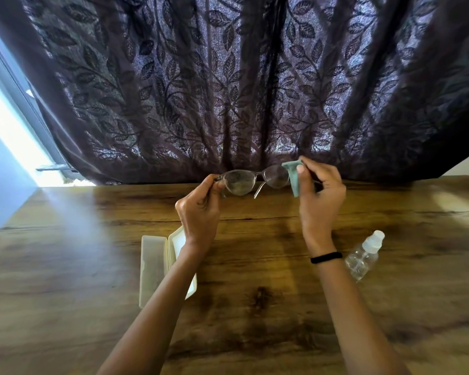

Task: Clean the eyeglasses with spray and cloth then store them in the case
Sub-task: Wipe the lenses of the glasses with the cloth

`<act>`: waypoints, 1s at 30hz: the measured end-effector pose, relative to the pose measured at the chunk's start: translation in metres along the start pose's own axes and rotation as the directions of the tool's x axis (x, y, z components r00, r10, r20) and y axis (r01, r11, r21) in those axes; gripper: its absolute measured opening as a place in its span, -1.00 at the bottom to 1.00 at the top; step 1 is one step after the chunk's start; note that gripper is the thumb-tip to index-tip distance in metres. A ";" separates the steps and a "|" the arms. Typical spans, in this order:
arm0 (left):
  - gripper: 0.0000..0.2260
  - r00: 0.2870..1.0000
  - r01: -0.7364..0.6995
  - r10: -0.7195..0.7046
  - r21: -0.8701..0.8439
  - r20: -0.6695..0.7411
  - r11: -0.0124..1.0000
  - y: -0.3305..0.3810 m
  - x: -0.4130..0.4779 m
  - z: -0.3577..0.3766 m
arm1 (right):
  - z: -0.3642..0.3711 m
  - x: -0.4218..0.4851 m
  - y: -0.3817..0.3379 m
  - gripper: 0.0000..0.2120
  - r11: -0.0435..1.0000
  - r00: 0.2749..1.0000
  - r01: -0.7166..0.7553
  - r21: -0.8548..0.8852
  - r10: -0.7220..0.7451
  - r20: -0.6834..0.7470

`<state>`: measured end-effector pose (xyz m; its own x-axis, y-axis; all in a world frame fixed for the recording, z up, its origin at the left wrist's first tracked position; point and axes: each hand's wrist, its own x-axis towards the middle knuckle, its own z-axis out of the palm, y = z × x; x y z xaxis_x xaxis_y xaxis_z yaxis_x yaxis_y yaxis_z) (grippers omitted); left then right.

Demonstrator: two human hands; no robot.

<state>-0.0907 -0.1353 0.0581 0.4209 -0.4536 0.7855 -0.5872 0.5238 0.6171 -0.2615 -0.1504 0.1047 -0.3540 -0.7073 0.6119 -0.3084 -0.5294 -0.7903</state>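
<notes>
Teal cloth point(293, 179) clamped in right grip point(321, 194); eyeglasses point(240, 182) crosswise, clamped in left grip point(201, 208)

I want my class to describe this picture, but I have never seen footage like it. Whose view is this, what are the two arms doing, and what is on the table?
There is no machine here. A person wears a camera on the head, so this single picture looks forward and down at their own arms. The left hand grips one end of the eyeglasses and holds them up. The right hand pinches a pale green cloth against the other lens. On the wooden table are an open cream case, partly behind the left forearm, and a clear spray bottle near the right wrist. A dark leaf-patterned curtain hangs behind.
</notes>
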 end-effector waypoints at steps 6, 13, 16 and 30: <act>-0.80 0.999 0.047 -0.048 -0.023 -0.004 0.999 -0.001 -0.002 0.004 | 0.014 -0.020 -0.002 -0.79 0.944 0.950 0.287 -0.162 -0.258 0.177; -0.71 0.994 0.105 -0.106 -0.095 -0.007 0.990 -0.003 0.001 -0.002 | 0.014 -0.023 0.006 -0.74 0.847 0.889 0.442 -0.295 -0.369 0.271; -0.66 0.989 0.142 -0.145 -0.115 -0.017 0.983 -0.005 0.002 -0.003 | 0.007 -0.015 0.010 -0.74 0.861 0.921 0.381 -0.336 -0.323 0.217; -0.68 0.986 0.161 -0.164 -0.103 -0.016 0.982 -0.001 0.003 0.003 | 0.023 -0.032 -0.006 -0.72 0.821 0.858 0.496 -0.282 -0.413 0.305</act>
<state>-0.0914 -0.1395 0.0593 0.5223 -0.5219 0.6744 -0.4374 0.5149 0.7372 -0.2278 -0.1354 0.0886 0.0936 -0.5310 0.8422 -0.6776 -0.6538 -0.3369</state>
